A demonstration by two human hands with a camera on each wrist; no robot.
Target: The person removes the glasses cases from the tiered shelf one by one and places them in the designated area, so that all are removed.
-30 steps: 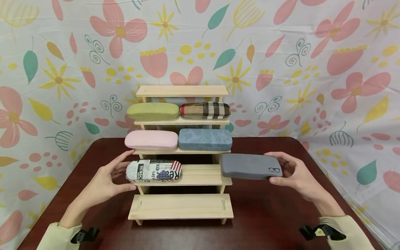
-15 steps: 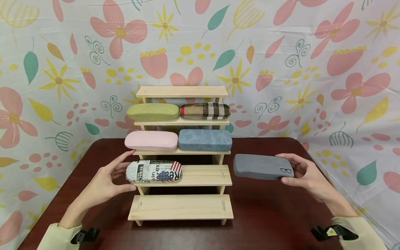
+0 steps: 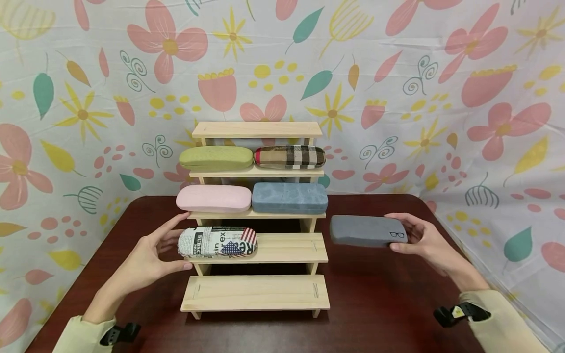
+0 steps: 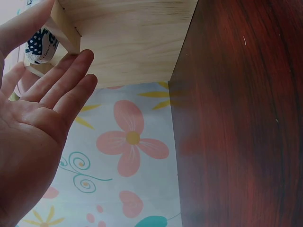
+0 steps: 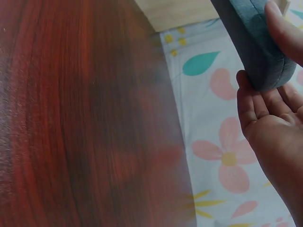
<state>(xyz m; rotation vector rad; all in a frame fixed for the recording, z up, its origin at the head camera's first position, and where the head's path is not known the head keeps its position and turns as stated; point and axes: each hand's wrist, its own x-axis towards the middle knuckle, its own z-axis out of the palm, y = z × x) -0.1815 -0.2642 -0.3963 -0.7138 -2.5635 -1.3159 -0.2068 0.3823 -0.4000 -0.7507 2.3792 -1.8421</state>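
- The dark worktop (image 3: 379, 304) carries a stepped wooden rack (image 3: 256, 291).
- The right hand (image 3: 421, 241) holds the grey case (image 3: 368, 231) in the air at the rack's 3 o'clock, fingers (image 5: 279, 21) curled round its end.
- The left hand (image 3: 152, 252), fingers straight and wide, touches the newsprint case (image 3: 217, 241) at the case's 9 o'clock.

Grey case (image 3: 368, 231) with a small black mark, perhaps glasses; newsprint-and-flag case (image 3: 217, 241); dark red worktop (image 3: 388, 299).

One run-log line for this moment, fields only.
left hand: touching newsprint case on rack | right hand: holding grey case beside rack, above table
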